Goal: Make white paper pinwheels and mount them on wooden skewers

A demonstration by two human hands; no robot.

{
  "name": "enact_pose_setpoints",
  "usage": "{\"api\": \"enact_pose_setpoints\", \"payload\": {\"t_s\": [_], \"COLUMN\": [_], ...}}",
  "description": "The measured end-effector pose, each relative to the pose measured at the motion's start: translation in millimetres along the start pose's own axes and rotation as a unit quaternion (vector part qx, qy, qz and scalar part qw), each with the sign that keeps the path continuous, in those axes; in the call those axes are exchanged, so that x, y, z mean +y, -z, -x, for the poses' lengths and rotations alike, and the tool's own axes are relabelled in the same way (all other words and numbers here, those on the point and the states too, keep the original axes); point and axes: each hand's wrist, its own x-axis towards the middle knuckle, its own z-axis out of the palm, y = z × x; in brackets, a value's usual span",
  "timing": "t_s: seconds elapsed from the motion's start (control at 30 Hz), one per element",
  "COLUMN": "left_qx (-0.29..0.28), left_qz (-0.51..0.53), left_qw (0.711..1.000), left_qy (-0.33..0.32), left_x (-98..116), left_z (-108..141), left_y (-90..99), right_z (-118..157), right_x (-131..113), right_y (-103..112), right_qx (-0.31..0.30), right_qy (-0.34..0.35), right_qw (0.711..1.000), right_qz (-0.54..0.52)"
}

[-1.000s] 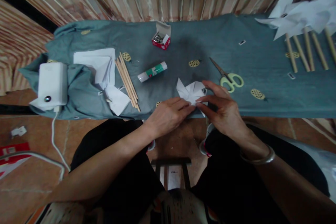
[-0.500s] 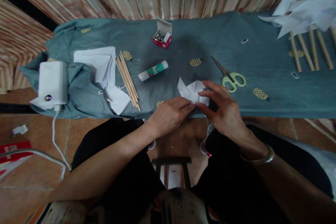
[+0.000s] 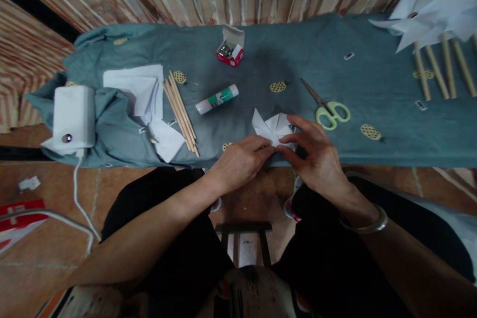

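A white paper pinwheel (image 3: pixel 271 128) with folded blades lies near the front edge of the cloth-covered table. My left hand (image 3: pixel 240 160) is closed on its lower left side, fingertips pressed together at the paper. My right hand (image 3: pixel 315 151) grips the right side, thumb and fingers bent around a blade close to the centre. The fingers cover part of the folds. Right of the pinwheel lie green-handled scissors (image 3: pixel 328 109), blades pointing away. A glue stick (image 3: pixel 217 99) rests to the upper left.
Beyond the glue stick stands an open red box of metal pins (image 3: pixel 230 52). Wooden sticks (image 3: pixel 181 114) and white paper sheets (image 3: pixel 149 92) lie at left, near a white power bank (image 3: pixel 73 117) with a cable. Several pinwheels on sticks (image 3: pixel 419 22) lie at far right.
My right fingers have drawn slightly inward toward the pinwheel's centre, bending the right blade over. The left hand stays nearly in place; the view has shifted a little.
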Motion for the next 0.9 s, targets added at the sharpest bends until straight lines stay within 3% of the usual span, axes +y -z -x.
{"api": "enact_pose_setpoints", "payload": {"t_s": [0.9], "left_qx": [-0.008], "left_qz": [0.012], "left_qw": [1.0], "left_qy": [0.012], "left_x": [0.2], "left_z": [-0.6], "left_y": [-0.8], "right_z": [-0.6], "right_x": [-0.9], "right_y": [-3.1], "right_qx": [0.002], "right_qy": [0.02], "right_qw": [1.0], "right_qz": [0.017]}}
